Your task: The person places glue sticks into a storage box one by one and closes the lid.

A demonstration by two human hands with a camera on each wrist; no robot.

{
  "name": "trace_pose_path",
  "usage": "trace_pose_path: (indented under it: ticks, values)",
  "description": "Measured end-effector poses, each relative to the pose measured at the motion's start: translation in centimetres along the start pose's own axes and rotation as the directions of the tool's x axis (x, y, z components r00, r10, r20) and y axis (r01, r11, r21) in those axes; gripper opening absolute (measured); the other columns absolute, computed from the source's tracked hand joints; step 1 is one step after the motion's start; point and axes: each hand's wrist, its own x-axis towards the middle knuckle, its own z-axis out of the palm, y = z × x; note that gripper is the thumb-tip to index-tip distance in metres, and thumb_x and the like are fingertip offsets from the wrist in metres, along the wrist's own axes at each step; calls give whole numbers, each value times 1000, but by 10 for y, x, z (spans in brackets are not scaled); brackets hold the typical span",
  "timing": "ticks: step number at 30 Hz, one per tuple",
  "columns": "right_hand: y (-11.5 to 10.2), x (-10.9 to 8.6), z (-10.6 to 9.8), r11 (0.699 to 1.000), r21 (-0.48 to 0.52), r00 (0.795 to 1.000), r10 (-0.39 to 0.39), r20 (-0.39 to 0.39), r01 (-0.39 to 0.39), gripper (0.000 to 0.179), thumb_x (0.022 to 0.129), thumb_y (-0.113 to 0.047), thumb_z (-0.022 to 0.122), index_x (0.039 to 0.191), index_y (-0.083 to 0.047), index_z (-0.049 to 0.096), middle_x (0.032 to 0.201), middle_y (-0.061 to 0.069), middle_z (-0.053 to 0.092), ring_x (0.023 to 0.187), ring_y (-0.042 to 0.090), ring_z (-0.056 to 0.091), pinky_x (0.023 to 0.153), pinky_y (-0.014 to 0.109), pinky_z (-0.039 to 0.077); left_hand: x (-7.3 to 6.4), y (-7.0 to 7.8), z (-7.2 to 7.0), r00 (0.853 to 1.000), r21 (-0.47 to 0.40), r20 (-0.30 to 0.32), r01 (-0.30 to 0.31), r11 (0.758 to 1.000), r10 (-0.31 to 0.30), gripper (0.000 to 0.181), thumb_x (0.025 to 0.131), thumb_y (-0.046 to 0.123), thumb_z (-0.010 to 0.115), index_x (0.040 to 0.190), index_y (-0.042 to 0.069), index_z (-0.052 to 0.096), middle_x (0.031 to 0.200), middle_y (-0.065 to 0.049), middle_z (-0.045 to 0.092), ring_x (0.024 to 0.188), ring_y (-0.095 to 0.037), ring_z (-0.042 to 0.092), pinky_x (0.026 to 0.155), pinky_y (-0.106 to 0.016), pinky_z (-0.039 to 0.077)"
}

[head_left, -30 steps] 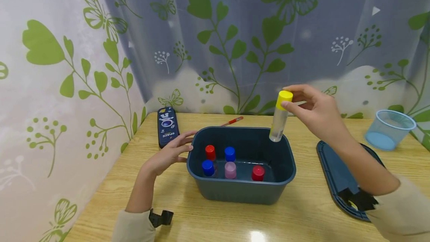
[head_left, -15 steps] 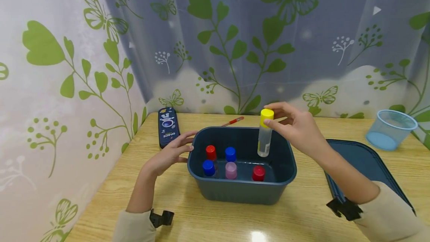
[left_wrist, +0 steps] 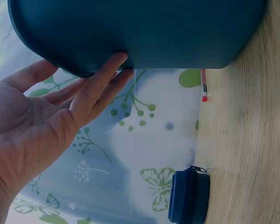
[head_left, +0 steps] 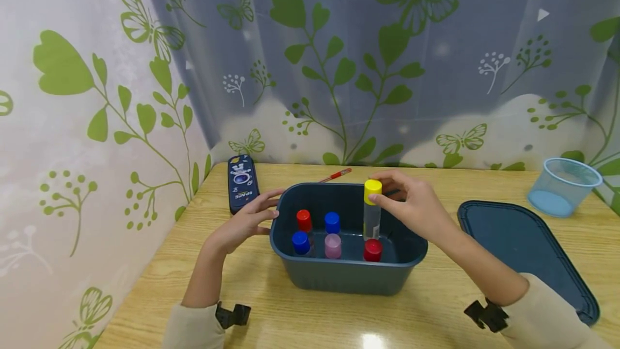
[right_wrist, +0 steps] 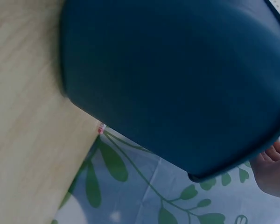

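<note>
Six capped bottles are in view: one with a yellow cap, two with blue, two with red and one with pink. The yellow-capped bottle (head_left: 372,217) is inside the single dark blue bin (head_left: 346,278), just behind the front red cap (head_left: 372,250); its long axis is near vertical, cap up and clear end down. Whether its base touches the bin floor is hidden.

The right hand's (head_left: 411,202) grip pinches the yellow cap between thumb and fingers. The left hand's (head_left: 246,223) grip is loose, fingers extended against the bin's left side.

The other five bottles stand upright, caps up: the rear red cap (head_left: 303,220), the rear blue cap (head_left: 332,222), the front blue cap (head_left: 300,242) and the pink cap (head_left: 332,245) fill the left part.

On the tabletop (head_left: 290,319) lie one pencil case (head_left: 243,183) with an astronaut and "SPACE" printed on it, one red pen (head_left: 336,175), one flat dark tray (head_left: 523,252) and one light blue mesh basket (head_left: 564,187). The pale label low on the yellow-capped bottle is too small to read.
</note>
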Motion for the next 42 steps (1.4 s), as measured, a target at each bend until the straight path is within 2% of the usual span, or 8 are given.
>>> trace_pose_path:
  ticks: [7,13,20,25,42]
  values:
    - [7,-5,11,1000,6,999,21,26,-21,31,84,-14,69,112,-5,61,94,5,64,84,18,61,70,30,51,0,-1,0,1000,-3,3,-2,1000,2,51,98,16,43,145,10,23,146,-19,20,129,-39,26,92,-52,37]
    - [10,-7,15,998,44,996,50,78,-54,30,84,-15,68,112,-6,61,98,4,64,85,17,60,72,31,50,1,-1,-1,1000,-9,6,-6,1000,6,51,98,17,43,145,10,23,146,-19,20,129,-38,26,92,-51,37]
    - [12,-8,15,989,83,981,110,161,-125,30,84,-18,68,111,-5,60,94,3,63,84,17,60,73,28,50,1,-1,-1,1000,-8,11,-6,1000,6,52,98,17,43,145,10,23,146,-19,19,129,-39,26,93,-52,37]
    - [15,-8,17,986,68,969,133,206,-150,31,84,-19,68,110,-6,60,94,3,62,84,17,59,73,28,49,1,-1,-1,1000,-8,12,-8,1000,8,51,98,17,43,145,10,23,146,-19,20,128,-39,26,93,-52,37]
    - [20,-8,19,995,-13,952,95,291,-95,25,83,-11,68,105,-4,59,90,0,62,82,16,59,72,27,51,1,-1,-1,1000,-7,5,-7,1000,7,51,98,16,43,145,10,24,146,-19,21,128,-39,26,92,-52,37]
